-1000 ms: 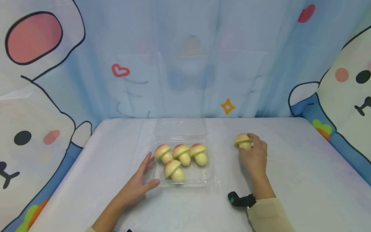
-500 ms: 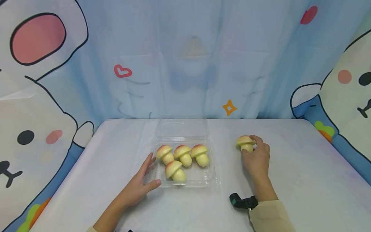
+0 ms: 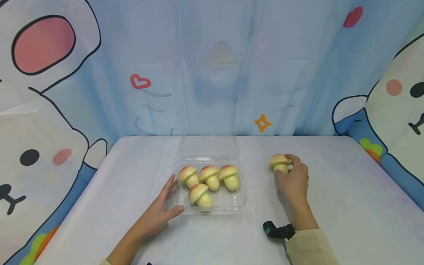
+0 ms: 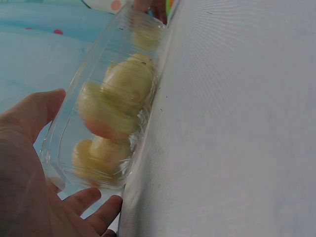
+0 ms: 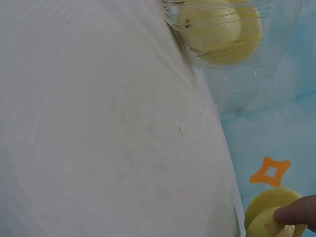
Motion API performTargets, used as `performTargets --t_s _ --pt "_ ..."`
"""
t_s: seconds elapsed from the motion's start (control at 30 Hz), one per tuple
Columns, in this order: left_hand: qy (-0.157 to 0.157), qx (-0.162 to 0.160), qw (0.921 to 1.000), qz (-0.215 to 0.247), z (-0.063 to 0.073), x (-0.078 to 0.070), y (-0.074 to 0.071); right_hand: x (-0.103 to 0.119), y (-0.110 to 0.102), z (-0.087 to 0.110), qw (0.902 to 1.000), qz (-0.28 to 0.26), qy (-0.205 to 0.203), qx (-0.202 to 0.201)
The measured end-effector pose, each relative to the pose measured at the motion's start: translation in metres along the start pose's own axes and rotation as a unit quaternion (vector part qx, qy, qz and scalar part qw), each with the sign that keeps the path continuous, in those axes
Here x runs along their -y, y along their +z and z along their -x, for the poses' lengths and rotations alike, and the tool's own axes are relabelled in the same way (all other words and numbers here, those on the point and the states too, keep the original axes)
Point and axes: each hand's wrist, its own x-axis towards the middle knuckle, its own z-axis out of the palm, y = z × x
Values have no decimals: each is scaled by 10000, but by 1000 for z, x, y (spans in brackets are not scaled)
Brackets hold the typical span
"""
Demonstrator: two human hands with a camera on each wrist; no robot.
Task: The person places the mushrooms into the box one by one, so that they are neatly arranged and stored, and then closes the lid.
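In the head view, my right hand (image 3: 296,180) pinches a toy mushroom (image 3: 280,161) with a pale yellow cap and stem, at the right of the table. The right wrist view has the thumb (image 5: 298,211) pressed against this mushroom (image 5: 260,226). At the left side of a clear plastic box (image 3: 226,202), my left hand (image 3: 157,215) lies with fingers spread and thumb at the front corner. Several toy mushrooms (image 3: 198,195) with reddish-yellow caps lie tilted inside the box. Up close in the left wrist view, my left hand (image 4: 24,177) straddles the end of the box (image 4: 69,106).
The box's transparent lid (image 3: 208,146) is folded back toward the rear of the table. A white cloth (image 3: 347,191) covers the table. Behind it hangs a blue curtain (image 3: 212,92) with cartoon prints. A black wrist device (image 3: 278,231) sits by the right sleeve.
The head view has shifted slightly. Both hands stay nearly where they were, the right one still pinching its mushroom and the left one still beside the box.
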Motion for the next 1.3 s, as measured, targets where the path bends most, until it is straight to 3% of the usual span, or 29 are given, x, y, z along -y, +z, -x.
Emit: performTargets --t_s 0.37,1.3 --pt "-13 -23 10000 -6 1 -1 0 8 -4 3 10000 -71 -54 -18" --pt "-20 4 10000 -5 1 -1 0 33 -22 9 9977 -152 -256 603"
